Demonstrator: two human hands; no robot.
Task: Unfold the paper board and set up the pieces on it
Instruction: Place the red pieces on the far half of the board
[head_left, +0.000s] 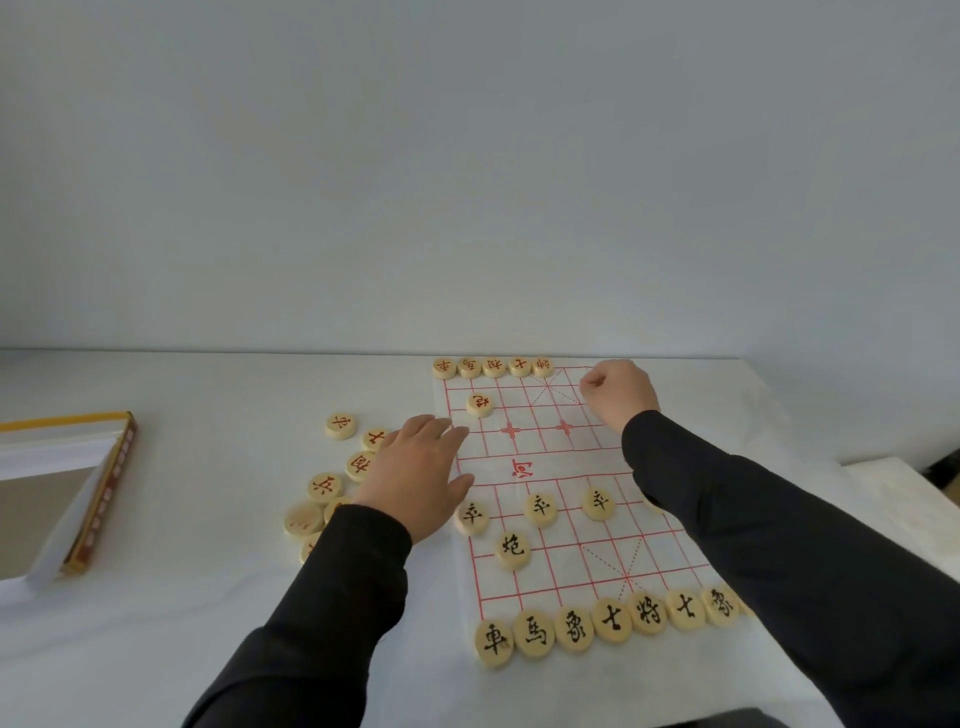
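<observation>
Five red pieces (493, 367) are lining the far row of the unfolded paper board (545, 452) on the table (208, 519), the right hand (621, 392) is hovering there with fingers curled, whether holding anything I cannot tell, and the left hand (415, 473), fingers flat, is covering the loose pieces (341, 426), probably choosing the next one.

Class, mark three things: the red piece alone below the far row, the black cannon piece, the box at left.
lone red piece (479, 404): head view, top face.
black cannon piece (512, 550): head view, top face.
box (106, 491): head view, brown side wall.
</observation>
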